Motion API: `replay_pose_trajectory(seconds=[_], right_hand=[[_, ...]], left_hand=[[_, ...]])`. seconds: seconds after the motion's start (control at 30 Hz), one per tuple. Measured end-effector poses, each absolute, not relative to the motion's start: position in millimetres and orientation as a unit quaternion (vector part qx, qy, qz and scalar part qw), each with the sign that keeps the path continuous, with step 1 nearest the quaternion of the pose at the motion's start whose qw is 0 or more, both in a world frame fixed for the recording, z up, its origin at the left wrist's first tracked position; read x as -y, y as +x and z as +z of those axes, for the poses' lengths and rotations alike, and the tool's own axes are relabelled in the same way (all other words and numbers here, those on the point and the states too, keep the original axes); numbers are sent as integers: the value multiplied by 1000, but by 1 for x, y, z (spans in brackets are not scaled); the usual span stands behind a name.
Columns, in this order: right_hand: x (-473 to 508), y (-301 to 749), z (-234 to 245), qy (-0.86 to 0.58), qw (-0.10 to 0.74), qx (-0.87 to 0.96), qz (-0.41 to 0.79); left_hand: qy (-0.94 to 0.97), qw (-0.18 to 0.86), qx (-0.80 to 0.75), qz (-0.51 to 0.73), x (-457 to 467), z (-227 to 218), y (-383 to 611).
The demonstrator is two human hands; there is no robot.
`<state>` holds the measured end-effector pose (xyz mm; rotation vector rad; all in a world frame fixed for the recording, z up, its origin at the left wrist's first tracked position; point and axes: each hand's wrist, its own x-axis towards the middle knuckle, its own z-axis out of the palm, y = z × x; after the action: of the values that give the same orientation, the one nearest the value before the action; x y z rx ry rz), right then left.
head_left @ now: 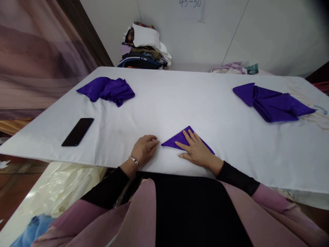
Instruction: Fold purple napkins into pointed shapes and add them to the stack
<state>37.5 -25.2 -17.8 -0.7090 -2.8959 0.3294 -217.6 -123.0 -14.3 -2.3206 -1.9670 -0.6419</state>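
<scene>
A small purple cloth [177, 140] folded into a triangle lies on the white table [180, 99] near its front edge. My right hand [196, 151] lies flat on it, fingers spread, pressing its right part. Just left of the triangle's left tip rests my left hand [144, 148], its fingers curled loosely together on the tabletop, holding nothing that I can see. A bracelet sits on that wrist.
A crumpled purple cloth [108, 90] lies at the far left, and a pile of folded purple cloths [272, 103] at the far right. A black phone [77, 131] lies at the left. Stacked clothes [144, 46] stand behind the table by the wall.
</scene>
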Motion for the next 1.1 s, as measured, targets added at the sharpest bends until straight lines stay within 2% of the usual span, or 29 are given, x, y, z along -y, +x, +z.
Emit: replay_pose_trajectory(seconds=[0.13, 0.3, 0.6, 0.7, 0.9, 1.1], right_hand=[[25, 38, -18, -235, 75, 963, 104], [25, 37, -19, -231, 77, 965, 97], [25, 37, -20, -231, 79, 964, 103], [25, 37, -19, -232, 80, 963, 107], [27, 36, -20, -230, 97, 962, 111], [26, 34, -19, -232, 104, 959, 125]], left_hand=[[-725, -1, 636, -266, 123, -11, -209], [-761, -30, 611, -215, 116, -13, -199], [-809, 53, 574, -118, 106, -15, -212], [-825, 24, 552, -124, 107, -8, -218], [-810, -50, 526, -256, 94, 7, -181], [-826, -123, 534, -133, 60, -7, -134]])
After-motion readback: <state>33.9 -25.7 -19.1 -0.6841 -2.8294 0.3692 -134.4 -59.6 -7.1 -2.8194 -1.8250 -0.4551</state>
